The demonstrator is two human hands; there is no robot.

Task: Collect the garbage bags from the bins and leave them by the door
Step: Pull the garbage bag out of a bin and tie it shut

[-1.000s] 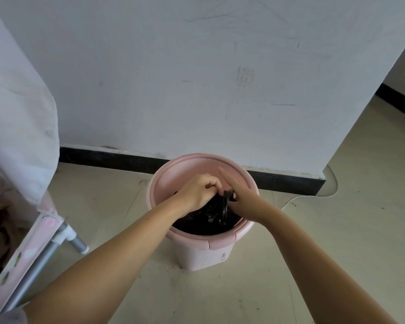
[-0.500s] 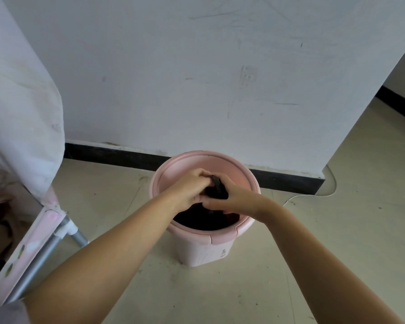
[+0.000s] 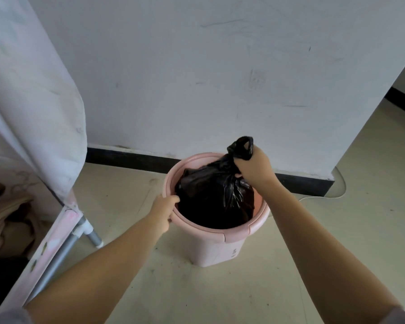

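1. Garbage bag (image 3: 216, 195): black, glossy and crinkled, gathered to a twisted neck at the top; its body sits inside the pink bin (image 3: 216, 244), with the upper part raised above the rim.
2. Right hand (image 3: 253, 168) is clenched around the bag's neck, a loop of black plastic sticking out above the fist.
3. Left hand (image 3: 165, 209) grips the bin's near-left rim, fingers curled over the edge and touching the bag's side.
4. Around the bin: it stands on a pale floor (image 3: 220, 295), near a white wall (image 3: 197, 66) with a black baseboard (image 3: 126, 157). A thin white cord (image 3: 323, 195) lies on the floor to the right, curving round the wall's corner.
5. To the left, well apart from the bin, a pale cloth (image 3: 33, 94) hangs over a pink frame with a grey metal leg (image 3: 91, 235); brownish fabric is bundled beneath.
6. Nothing stands between the hands and the bag.
7. Hidden: the bag's lower part is lost in the bin's dark interior, and the small mark on the bin's front is too small to read.
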